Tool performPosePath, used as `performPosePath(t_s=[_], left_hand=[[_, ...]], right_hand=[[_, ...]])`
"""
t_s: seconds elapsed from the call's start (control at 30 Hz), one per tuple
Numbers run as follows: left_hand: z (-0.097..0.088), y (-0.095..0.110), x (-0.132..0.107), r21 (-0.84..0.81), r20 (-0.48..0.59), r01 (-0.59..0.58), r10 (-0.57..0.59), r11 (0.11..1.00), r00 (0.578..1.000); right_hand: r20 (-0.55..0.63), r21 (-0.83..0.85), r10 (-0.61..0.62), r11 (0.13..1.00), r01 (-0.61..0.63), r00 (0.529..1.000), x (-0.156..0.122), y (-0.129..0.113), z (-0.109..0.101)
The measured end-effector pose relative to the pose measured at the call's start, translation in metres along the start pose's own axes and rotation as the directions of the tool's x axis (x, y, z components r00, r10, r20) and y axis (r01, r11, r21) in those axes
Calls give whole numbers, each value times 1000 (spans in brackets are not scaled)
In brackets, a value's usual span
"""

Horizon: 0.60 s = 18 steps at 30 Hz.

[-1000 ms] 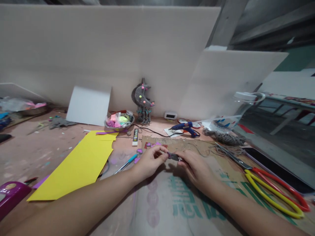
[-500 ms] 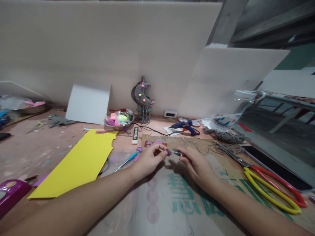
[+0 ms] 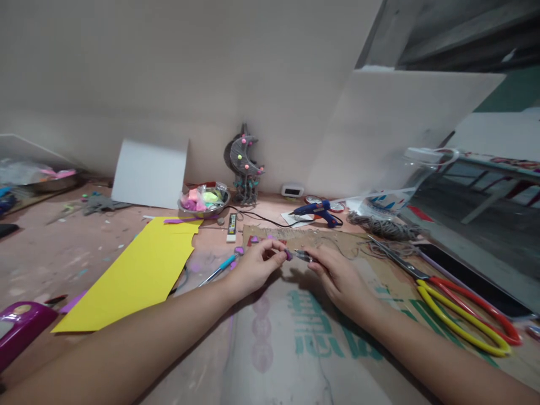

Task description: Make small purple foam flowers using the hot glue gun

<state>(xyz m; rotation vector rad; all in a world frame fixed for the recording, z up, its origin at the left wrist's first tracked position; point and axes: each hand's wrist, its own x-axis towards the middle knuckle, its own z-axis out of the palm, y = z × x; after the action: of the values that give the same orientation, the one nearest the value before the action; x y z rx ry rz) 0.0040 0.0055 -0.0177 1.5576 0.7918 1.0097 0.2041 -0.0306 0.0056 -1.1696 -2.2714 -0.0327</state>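
Pinched in the fingertips of my left hand is a small purple piece with a greyish edge. Opposite it, my right hand grips a small pointed tool with a metal-looking tip; its exact kind is too small to make out. The tip points left at the purple piece, very near it; whether they touch, I cannot tell. Both hands hover over a cardboard sheet with green print. Beside my left hand lie a blue pen and a purple, grey-edged heart-like piece.
Large scissors and a phone lie at right, near grey yarn. Behind are a blue glue gun, a bowl of coloured clay-like lumps and a grey moon ornament. Yellow paper and a magenta tool lie left.
The view has shifted slightly. The tool in my right hand has turned a little, and its tip now shows as a narrower point. Both hands keep their holds.
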Motion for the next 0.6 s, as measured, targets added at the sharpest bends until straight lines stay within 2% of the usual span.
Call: performPosePath(t_s=[0.37, 0.6], left_hand=[[2, 4, -3, 119, -23, -34, 37, 992, 999], [2, 7, -4, 171, -24, -45, 50, 984, 998]], right_hand=[[39, -32, -38, 999, 39, 999, 2, -1, -2], [89, -59, -5, 998, 10, 996, 1, -1, -1]])
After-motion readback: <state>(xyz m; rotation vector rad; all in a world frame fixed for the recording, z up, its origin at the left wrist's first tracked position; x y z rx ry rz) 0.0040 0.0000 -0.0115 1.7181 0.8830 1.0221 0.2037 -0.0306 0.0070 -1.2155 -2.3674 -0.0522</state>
